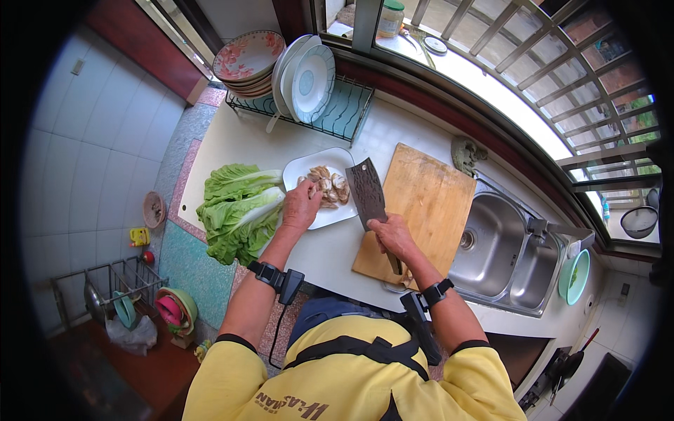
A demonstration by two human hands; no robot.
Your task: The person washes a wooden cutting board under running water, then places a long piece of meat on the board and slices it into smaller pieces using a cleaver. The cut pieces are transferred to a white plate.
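My left hand (pixel 301 206) reaches over the left rim of a white plate (pixel 342 213), its bent fingers touching a pile of brown-and-white pieces (pixel 333 185). These look like garlic cloves or cut mushrooms. Whether the fingertips grip one is not clear. In my right hand (pixel 392 235) is a dark-bladed cleaver (pixel 367 190), held by its handle with the blade pointing away from me. The blade overlaps the plate's right rim in view. Under my right hand lies a wooden cutting board (pixel 429 202). Leafy green lettuce or cabbage (pixel 239 216) rests left of the plate.
A wire dish rack (pixel 345 113) with bowls (pixel 250 58) and plates (pixel 310 84) stands at the back. Right of the board are a steel double sink (pixel 492 239), a grey cloth (pixel 466 153) and a mint-green basin (pixel 574 276). A barred window (pixel 526 68) borders the counter.
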